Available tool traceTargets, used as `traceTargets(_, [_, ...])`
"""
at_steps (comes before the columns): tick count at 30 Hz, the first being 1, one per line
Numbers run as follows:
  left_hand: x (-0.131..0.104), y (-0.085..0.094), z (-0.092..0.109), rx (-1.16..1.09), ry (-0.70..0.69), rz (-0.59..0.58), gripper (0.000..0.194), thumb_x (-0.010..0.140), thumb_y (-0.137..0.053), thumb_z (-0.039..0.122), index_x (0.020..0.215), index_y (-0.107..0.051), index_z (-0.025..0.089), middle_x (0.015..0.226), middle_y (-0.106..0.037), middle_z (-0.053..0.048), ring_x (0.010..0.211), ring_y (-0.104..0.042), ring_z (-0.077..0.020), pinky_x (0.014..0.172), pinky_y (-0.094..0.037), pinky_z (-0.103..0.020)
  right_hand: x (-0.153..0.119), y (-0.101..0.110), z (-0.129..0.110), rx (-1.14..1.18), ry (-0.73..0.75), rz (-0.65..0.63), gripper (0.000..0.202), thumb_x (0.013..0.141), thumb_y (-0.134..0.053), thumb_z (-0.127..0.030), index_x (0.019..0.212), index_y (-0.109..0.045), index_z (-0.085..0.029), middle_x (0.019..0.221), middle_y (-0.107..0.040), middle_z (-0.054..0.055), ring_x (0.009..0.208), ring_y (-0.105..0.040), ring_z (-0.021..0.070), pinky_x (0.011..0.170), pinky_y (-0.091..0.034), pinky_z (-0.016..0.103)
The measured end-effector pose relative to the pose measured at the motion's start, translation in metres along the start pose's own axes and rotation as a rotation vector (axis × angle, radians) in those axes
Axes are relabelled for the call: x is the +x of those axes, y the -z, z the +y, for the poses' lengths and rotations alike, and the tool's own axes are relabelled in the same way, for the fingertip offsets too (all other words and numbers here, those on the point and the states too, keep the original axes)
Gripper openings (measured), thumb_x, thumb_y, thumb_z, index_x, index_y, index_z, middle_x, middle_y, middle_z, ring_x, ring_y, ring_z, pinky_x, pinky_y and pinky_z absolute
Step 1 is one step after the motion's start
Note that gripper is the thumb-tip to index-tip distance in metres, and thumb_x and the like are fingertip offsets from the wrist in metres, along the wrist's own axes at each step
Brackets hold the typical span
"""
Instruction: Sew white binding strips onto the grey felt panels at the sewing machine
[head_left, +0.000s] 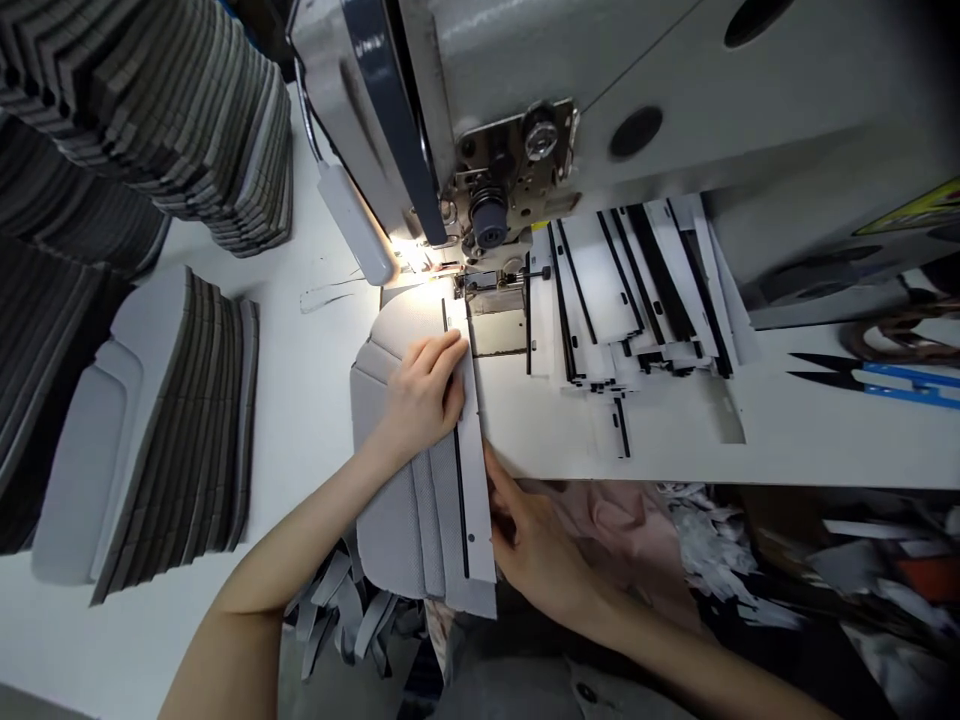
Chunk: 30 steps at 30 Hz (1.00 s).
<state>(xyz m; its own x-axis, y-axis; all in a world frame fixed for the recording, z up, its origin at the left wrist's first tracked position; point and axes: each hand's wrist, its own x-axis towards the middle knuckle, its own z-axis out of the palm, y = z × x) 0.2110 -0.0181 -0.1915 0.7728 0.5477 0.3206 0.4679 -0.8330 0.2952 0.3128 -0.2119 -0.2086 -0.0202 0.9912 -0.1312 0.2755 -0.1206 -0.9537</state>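
Two bare hands at one grey padded panel (394, 530), over the near edge of one white table (304, 400), far end at the lit stitching area of one sewing machine (637, 60). Along the panel's right side, on top, one long white strip (472, 470) with one black line down its length. Left hand (424, 390) laid over both, fingers close together and loosely bent, fingertips pressing down on the strip. Right hand (536, 540) half spread at the strip's right edge, index finger and thumb apart, both by the edge; impossible to tell of any pinch underneath. One slim lamp (356, 225) beside the machine head, lit. To the right, more than ten black-edged strips (600, 300) in one overlapping pile, exact count impossible to tell. Farther right, one pair of blue-handled snips (847, 383). At left, at least four stacks of grey panels (187, 430), layers too many to count. Below the table, one bunch of grey scraps (352, 600) and one pink cloth (615, 530).
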Motion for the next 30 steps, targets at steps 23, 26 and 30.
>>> traceTargets(23, [0.020, 0.002, -0.003, 0.138, 0.010, -0.038, 0.034, 0.097, -0.041, 0.020, 0.128, -0.054, 0.015, 0.133, -0.064, -0.011, 0.090, -0.057, -0.0243, 0.085, -0.048, -0.043, 0.002, 0.012, -0.004, -0.821, 0.498, 0.264, 0.048, 0.090, -0.051, -0.004, 0.137, -0.056, -0.014, 0.063, -0.055, -0.003, 0.054, -0.050, 0.0137, 0.051, -0.037, 0.029])
traceTargets(26, [0.020, 0.001, -0.005, 0.138, -0.002, -0.035, 0.035, 0.097, -0.040, 0.020, 0.128, -0.055, 0.014, 0.127, -0.066, -0.013, 0.093, -0.058, -0.0254, 0.085, -0.048, -0.043, 0.007, 0.020, -0.007, -0.828, 0.578, 0.282, 0.037, 0.089, -0.049, 0.002, 0.118, -0.068, -0.011, 0.062, -0.055, -0.002, 0.056, -0.048, 0.0126, 0.052, -0.035, 0.030])
traceTargets(30, [0.020, 0.001, -0.012, 0.094, -0.012, -0.038, 0.027, 0.095, -0.041, 0.019, 0.116, -0.059, 0.017, 0.131, -0.063, -0.013, 0.104, -0.059, -0.0273, 0.090, -0.048, -0.045, 0.009, 0.022, -0.004, -0.776, 0.602, 0.262, 0.038, 0.089, -0.049, 0.005, 0.116, -0.070, -0.011, 0.060, -0.053, -0.002, 0.056, -0.045, 0.0116, 0.052, -0.033, 0.029])
